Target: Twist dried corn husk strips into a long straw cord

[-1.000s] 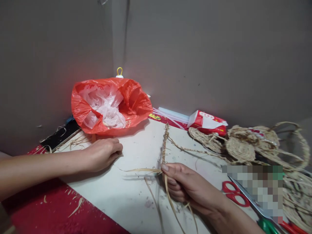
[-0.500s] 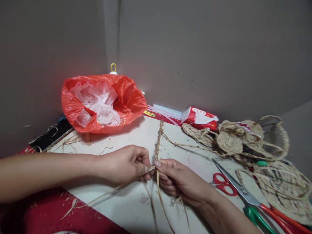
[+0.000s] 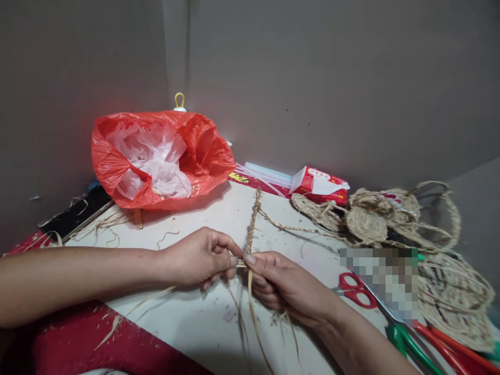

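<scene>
A narrow straw braid [image 3: 252, 224] stretches away from my fingers across the white tabletop, with loose strands trailing below it. My right hand [image 3: 279, 278] pinches the near end of the braid between thumb and forefinger, its other fingers curled under. Close beside it, my left hand [image 3: 209, 258] grips a pale straw strand [image 3: 241, 264] that runs across to the braid. One long loose strand [image 3: 253, 312] hangs down below my right fingertips. From the braid's far end a thin twisted cord [image 3: 289, 228] leads right toward woven straw pieces.
A red plastic bag [image 3: 211, 182] holding white plastic stands at the back left. A red tissue pack [image 3: 318, 187] lies at the back. Coiled straw pieces [image 3: 367, 226] cover the right side, near red-handled scissors [image 3: 357, 291] and larger shears with green [image 3: 410, 346] and red handles.
My left hand has shifted slightly, its forefinger now reaching to the braid beside my right thumb. The whole view has moved a little. My right hand keeps its pinch.
</scene>
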The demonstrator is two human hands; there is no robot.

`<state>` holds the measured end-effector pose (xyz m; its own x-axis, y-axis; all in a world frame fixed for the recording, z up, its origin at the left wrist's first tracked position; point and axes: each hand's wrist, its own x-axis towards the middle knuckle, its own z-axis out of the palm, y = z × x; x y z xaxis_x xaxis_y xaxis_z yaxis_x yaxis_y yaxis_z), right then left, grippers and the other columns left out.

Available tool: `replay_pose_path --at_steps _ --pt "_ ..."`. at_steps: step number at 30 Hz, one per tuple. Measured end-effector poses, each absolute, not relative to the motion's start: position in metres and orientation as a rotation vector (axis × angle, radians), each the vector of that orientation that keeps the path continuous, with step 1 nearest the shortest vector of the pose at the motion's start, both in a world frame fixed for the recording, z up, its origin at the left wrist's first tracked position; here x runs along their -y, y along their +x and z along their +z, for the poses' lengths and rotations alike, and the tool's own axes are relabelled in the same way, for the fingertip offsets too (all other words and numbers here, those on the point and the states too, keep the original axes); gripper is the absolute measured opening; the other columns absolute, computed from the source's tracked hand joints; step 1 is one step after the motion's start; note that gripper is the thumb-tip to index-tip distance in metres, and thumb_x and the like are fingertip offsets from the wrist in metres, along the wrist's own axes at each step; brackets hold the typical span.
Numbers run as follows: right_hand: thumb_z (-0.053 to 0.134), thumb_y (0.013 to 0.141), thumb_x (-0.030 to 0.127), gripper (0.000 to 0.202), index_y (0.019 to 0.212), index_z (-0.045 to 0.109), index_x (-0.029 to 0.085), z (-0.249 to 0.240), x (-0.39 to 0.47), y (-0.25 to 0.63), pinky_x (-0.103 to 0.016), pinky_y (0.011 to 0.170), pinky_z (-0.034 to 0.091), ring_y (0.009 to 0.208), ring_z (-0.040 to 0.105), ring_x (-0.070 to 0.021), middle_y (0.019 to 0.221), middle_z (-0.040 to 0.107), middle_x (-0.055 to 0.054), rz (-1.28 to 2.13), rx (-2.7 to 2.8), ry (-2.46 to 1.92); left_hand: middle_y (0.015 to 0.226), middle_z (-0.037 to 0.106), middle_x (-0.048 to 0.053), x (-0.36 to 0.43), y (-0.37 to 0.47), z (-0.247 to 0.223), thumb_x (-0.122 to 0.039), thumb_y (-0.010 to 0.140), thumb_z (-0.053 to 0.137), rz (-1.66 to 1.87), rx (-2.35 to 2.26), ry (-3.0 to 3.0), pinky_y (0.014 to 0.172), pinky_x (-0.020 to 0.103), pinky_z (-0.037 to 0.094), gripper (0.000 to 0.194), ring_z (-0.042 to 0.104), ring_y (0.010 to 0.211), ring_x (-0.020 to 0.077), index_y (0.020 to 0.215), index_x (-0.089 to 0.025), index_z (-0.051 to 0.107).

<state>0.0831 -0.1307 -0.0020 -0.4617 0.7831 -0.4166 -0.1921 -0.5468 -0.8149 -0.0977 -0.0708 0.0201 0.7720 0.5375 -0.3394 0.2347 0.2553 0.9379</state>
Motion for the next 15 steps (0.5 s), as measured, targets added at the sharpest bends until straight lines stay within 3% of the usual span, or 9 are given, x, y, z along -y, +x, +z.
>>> replay_pose_path --at_steps 6,11,15 --pt "0.061 0.079 0.051 0.045 0.056 0.04 0.019 0.001 0.132 0.081 -0.019 0.035 0.009 0.036 0.016 -0.0033 0.041 0.029 0.01 1.991 0.974 -1.121 0.055 0.054 -0.004 0.074 -0.098 0.02 -0.03 0.081 0.055 0.265 -0.76 1.424 0.032 0.017 0.03 0.019 0.039 0.034 0.0042 0.072 -0.013 0.056" --pt "0.064 0.077 0.049 0.041 0.059 0.048 0.017 0.002 0.133 0.078 -0.02 0.036 0.011 0.036 0.018 -0.0038 0.04 0.033 0.01 1.876 1.061 -1.19 0.05 0.053 -0.005 0.076 -0.096 0.022 -0.022 0.081 0.052 0.306 -0.802 1.455 0.032 0.014 0.025 0.013 0.034 0.032 0.0021 0.07 -0.014 0.052" --pt "0.064 0.076 0.051 0.041 0.059 0.053 0.016 0.0 0.136 0.071 -0.021 0.036 0.007 0.035 0.016 -0.0034 0.036 0.027 0.011 1.747 1.059 -1.336 0.049 0.053 -0.005 0.073 -0.096 0.023 -0.023 0.079 0.052 0.269 -0.828 1.443 0.03 0.014 0.022 0.011 0.033 0.031 0.0029 0.07 -0.015 0.052"
